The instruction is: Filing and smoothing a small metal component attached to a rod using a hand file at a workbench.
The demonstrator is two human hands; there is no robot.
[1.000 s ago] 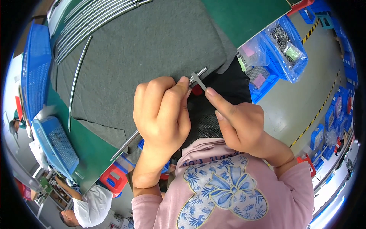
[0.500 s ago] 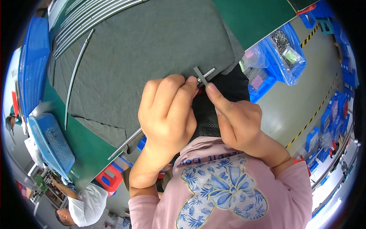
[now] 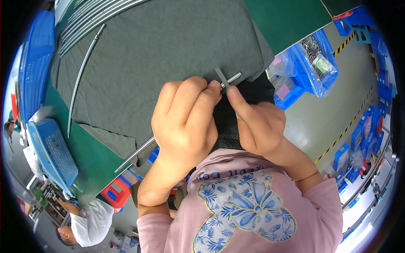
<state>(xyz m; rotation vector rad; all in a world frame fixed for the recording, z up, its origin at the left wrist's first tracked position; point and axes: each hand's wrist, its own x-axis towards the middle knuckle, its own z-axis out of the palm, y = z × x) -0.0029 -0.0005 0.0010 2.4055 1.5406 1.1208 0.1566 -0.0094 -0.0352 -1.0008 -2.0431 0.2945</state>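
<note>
My left hand (image 3: 185, 114) is closed around a slim, shiny metal rod (image 3: 135, 154). The rod runs at a slant, its lower end out past the table edge and its upper end over the dark cloth. Close to that upper end, a thin, flat grey strip (image 3: 220, 76) lies crosswise on the rod, just beyond my left fingertips. My right hand (image 3: 259, 124) pinches the strip's near end between thumb and fingers; the curled fingers are partly hidden. What the strip is made of I cannot tell.
Grey cloth (image 3: 168, 46) covers much of the green table (image 3: 95, 158). Several metal rods (image 3: 99, 19) lie at the far left, with a single rod (image 3: 82, 74) nearer. Blue baskets (image 3: 55, 147) line the left edge. Bagged small parts fill a blue bin (image 3: 295, 95) at right. A person (image 3: 93, 223) sits lower left.
The grey strip and my right hand have shifted slightly up and away along the strip's length, across the rod. My left hand keeps its grip on the rod. The whole view has moved a little.
</note>
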